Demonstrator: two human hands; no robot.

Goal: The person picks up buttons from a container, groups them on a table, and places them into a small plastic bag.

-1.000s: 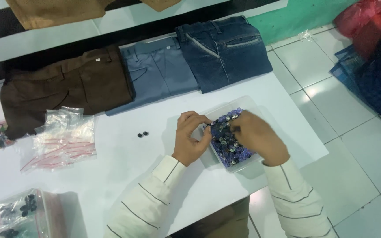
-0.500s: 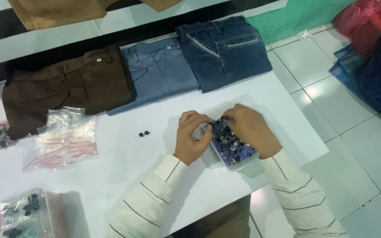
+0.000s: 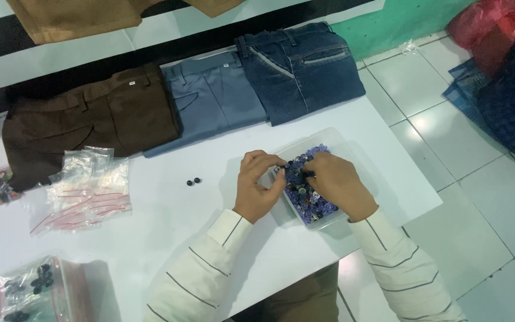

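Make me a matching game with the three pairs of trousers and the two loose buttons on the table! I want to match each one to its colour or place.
Things:
1. left trousers
2. middle trousers
3. right trousers
4. two loose buttons

Colours or places:
A. dark blue denim
B. lying on the white table between the little plastic bags and the left hand
C. brown
D. grey-blue

Right pairs: 1-C, 2-D, 3-A, 4-B

A small garment workshop: folded trousers, a button tray and zip bags on a white table.
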